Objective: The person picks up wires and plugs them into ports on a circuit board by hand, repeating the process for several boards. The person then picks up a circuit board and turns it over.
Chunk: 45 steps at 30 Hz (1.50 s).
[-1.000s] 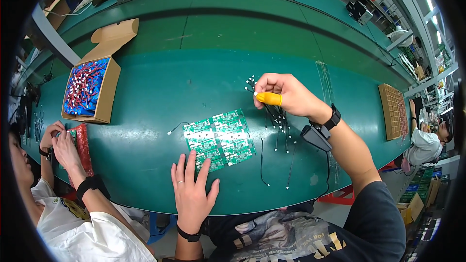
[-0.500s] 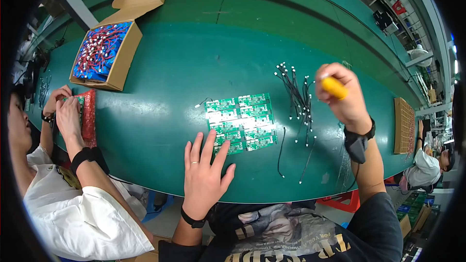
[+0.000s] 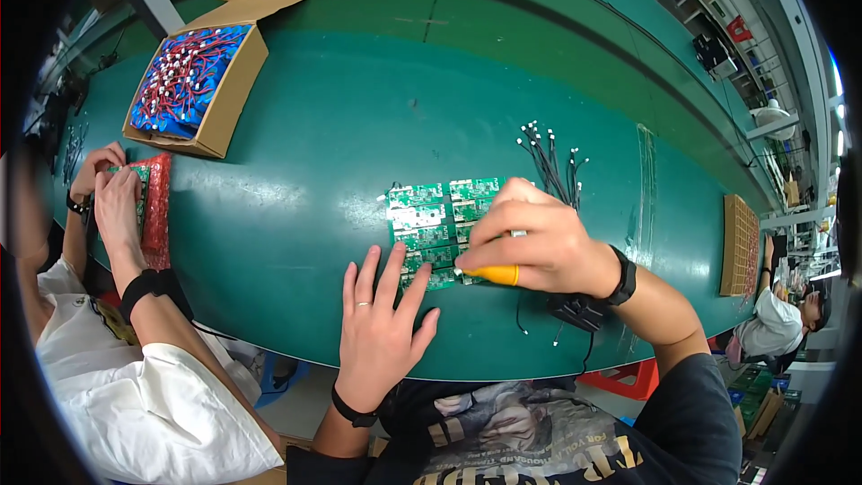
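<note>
A panel of green circuit boards [image 3: 418,216] lies flat on the green table in front of me, set out in two columns. My left hand [image 3: 384,319] rests with fingers spread, its fingertips on the near left edge of the panel. My right hand [image 3: 552,238] is closed around a stubby yellow tool [image 3: 492,274] with a pale tip. That tip is at the near right part of the boards; whether it touches them I cannot tell. The hand hides much of the right column. Black cables with white connectors [image 3: 557,162] lie just beyond my right hand, partly covered.
An open cardboard box [image 3: 235,90] of blue parts with red leads stands at the far left. A co-worker's hands [image 3: 117,207] work at red bubble wrap [image 3: 158,216] on the left. A brown tray-like box [image 3: 741,247] sits at the right edge, near another person.
My right hand has come down and left with the yellow tool, from above the cables to the boards. My left hand stays on the panel. The view has shifted slightly.
</note>
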Motion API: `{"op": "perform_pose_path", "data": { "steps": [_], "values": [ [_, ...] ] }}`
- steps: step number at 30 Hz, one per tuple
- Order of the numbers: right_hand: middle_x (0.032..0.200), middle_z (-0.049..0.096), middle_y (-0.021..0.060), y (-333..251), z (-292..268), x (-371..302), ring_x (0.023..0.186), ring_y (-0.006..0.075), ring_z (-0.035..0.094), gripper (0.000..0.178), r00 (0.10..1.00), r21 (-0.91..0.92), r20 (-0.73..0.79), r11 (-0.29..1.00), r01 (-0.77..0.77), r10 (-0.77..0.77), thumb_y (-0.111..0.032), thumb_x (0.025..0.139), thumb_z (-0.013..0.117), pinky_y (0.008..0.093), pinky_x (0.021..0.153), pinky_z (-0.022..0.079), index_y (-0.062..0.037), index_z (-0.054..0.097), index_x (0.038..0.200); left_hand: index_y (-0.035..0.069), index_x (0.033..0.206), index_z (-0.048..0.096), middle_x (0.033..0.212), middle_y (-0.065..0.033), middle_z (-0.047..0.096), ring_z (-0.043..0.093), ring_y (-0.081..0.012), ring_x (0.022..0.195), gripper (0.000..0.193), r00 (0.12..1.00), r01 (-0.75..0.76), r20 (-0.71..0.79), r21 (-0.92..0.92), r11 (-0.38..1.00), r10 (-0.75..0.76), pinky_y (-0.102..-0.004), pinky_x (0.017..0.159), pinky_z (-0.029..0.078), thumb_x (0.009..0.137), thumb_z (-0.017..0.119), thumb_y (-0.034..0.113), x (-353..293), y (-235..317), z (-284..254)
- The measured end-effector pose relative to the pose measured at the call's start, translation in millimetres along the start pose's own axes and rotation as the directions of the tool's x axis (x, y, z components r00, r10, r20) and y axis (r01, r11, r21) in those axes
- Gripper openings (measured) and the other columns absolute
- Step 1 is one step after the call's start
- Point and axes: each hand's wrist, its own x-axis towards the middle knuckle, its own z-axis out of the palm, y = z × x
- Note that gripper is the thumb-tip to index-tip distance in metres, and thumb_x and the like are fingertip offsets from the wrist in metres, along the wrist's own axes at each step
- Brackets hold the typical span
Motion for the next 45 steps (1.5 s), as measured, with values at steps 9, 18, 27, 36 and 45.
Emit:
{"op": "perform_pose_path", "data": {
  "steps": [9,18,27,36,45],
  "values": [
    [0.098,0.072,0.0013,11,6,-6,0.087,0.0201,0.06,0.013,0.995,0.321,-0.018,0.943,-0.086,0.096,-0.01,0.085,0.088,0.0344,0.077,0.048,-0.011,0.083,0.097,0.009,0.14,0.066,0.159,-0.0202,0.048,0.042,-0.0445,0.149,0.056,1.0,0.011,-0.004,-0.051,0.999,-0.012,-0.0638,0.121,0.032,0.089,0.079,0.026,1,-2,-2],
    [0.1,0.072,0.0036,17,6,-1,0.092,0.0208,0.061,0.012,0.972,0.385,0.078,0.893,-0.233,0.221,-0.01,0.088,0.086,0.0345,0.08,0.048,-0.0088,0.082,0.099,0.01,0.141,0.066,0.16,-0.0196,0.047,0.042,-0.0451,0.148,0.057,1.0,0.015,0.0,-0.062,0.998,-0.015,-0.0642,0.121,0.033,0.088,0.08,0.027,-3,-4,-3],
    [0.095,0.067,0.0085,25,19,35,0.089,0.0271,0.06,0.022,0.936,-0.153,0.17,0.947,-0.283,0.308,0.003,0.08,0.078,0.0377,0.078,0.05,-0.0023,0.08,0.101,0.01,0.143,0.064,0.161,-0.0182,0.046,0.041,-0.0447,0.148,0.06,1.0,0.0,-0.009,-0.096,0.995,-0.001,-0.0642,0.12,0.035,0.088,0.081,0.028,-5,-5,2],
    [0.094,0.059,0.0114,24,48,50,0.089,0.0318,0.056,0.027,0.944,-0.366,0.198,0.913,-0.178,0.263,0.007,0.073,0.073,0.04,0.077,0.051,0.0003,0.075,0.099,0.011,0.14,0.066,0.161,-0.0142,0.046,0.041,-0.0419,0.149,0.057,1.0,0.0,-0.009,-0.075,0.997,-0.001,-0.0634,0.118,0.038,0.089,0.08,0.032,-2,-6,0],
    [0.097,0.059,0.0122,21,53,57,0.091,0.0321,0.057,0.031,0.913,-0.453,0.313,0.886,-0.1,0.263,0.005,0.072,0.073,0.0416,0.079,0.052,0.0001,0.073,0.103,0.01,0.143,0.065,0.162,-0.0175,0.045,0.04,-0.0453,0.149,0.064,1.0,0.009,0.016,-0.123,0.992,-0.007,-0.0652,0.119,0.035,0.085,0.083,0.028,-3,-9,2]
  ]
}}
